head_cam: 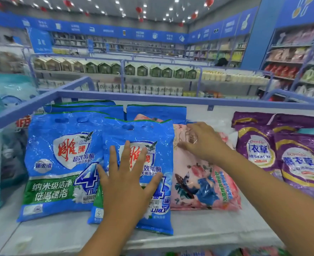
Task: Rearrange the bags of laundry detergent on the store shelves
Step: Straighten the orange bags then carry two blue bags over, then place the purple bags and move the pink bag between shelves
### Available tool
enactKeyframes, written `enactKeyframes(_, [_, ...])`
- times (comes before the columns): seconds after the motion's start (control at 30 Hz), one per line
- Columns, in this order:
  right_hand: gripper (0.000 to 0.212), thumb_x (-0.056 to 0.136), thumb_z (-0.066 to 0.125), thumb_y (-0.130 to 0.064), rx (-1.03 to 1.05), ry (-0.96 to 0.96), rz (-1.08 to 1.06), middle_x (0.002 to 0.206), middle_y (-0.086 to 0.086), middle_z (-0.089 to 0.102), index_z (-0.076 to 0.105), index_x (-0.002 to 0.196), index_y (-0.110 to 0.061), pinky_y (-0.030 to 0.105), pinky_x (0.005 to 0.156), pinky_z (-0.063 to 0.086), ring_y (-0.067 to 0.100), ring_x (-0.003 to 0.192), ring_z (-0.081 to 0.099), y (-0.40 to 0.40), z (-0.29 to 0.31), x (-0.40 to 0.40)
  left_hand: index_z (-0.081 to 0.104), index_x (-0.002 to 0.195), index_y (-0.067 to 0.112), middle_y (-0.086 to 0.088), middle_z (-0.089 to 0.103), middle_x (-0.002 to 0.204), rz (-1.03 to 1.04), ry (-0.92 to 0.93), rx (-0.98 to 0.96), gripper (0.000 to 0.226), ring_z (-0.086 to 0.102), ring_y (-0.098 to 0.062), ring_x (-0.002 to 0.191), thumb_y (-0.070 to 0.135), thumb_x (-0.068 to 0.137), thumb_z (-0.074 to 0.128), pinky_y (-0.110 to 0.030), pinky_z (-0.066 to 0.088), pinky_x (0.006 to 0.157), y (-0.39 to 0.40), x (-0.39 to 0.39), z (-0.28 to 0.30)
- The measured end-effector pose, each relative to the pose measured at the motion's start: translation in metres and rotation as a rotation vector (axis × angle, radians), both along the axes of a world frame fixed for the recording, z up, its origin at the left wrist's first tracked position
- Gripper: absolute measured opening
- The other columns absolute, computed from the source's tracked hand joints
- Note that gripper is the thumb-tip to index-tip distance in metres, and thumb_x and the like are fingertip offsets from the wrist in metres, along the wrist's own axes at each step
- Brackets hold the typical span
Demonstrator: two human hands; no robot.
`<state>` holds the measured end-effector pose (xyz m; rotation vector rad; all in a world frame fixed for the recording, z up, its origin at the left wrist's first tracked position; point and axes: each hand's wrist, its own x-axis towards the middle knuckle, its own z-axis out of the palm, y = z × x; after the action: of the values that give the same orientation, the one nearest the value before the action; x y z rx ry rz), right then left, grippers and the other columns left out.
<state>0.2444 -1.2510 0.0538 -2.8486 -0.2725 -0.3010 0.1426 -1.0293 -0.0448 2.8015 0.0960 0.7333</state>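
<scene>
Blue plastic detergent bags lie flat on the white top shelf [198, 235], packed along its left half. Front blue bag [143, 209] sits nearest the shelf's front edge, overlapping the right side of a larger blue bag [60, 163] beside it. More blue bags [156, 112] stacked behind, only top edges showing.

Left hand [126, 183] lies palm-down on the front blue bag, fingers [124, 154] straight and spread wide, thumb out to the right. Nothing is gripped; the bag is under the palm and fingers, pressed flat, its printed shield logo partly covered by the fingertips.

Right hand [202, 141] reaches across to the pink bag [204, 183], which lies just right of the front blue bag, their edges touching. Its fingers curl down over the pink bag's upper left part near the top seam. Cannot tell whether they pinch the plastic or only rest on it.

Purple bags [300, 163] lie further right on the same shelf, overlapping one another, apart from both hands.

Blue metal rail [171, 99] runs along the back of the shelf. Beyond it, blurred store aisles with rows of boxed goods [115, 68].
</scene>
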Motion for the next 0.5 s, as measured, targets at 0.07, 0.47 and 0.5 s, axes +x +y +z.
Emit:
enactKeyframes(0.07, [0.080,0.083,0.063,-0.070,-0.035,-0.004,0.039,0.147,0.002,0.046,0.043,0.148,-0.028,0.043,0.111,0.037,0.026,0.138,0.038,-0.004,0.004,0.013,0.022,0.154,0.055,0.011,0.007,0.171,0.021,0.001,-0.021,0.081,-0.007,-0.025,0.158,0.091,0.082,0.016,-0.069,0.011,0.120,0.000,0.000,0.000])
enactKeyframes(0.47, [0.103,0.070,0.077,-0.069,0.171,0.317,0.255,0.154,0.003,0.047,0.042,0.152,-0.018,0.039,0.109,0.042,0.028,0.135,0.050,-0.004,0.026,0.042,0.053,0.144,0.043,-0.007,0.038,0.162,0.248,0.021,-0.060,0.060,0.025,-0.044,0.151,0.065,0.094,0.027,-0.076,0.027,0.110,-0.034,-0.016,-0.004])
enactKeyframes(0.5, [0.097,0.071,0.077,-0.069,0.189,0.292,0.257,0.150,0.004,0.052,0.047,0.149,-0.019,0.039,0.106,0.045,0.028,0.132,0.054,-0.005,0.024,0.040,0.055,0.142,0.042,-0.008,0.041,0.160,0.265,0.008,-0.059,0.058,0.029,-0.045,0.150,0.061,0.094,0.028,-0.077,0.029,0.108,-0.041,-0.017,-0.005])
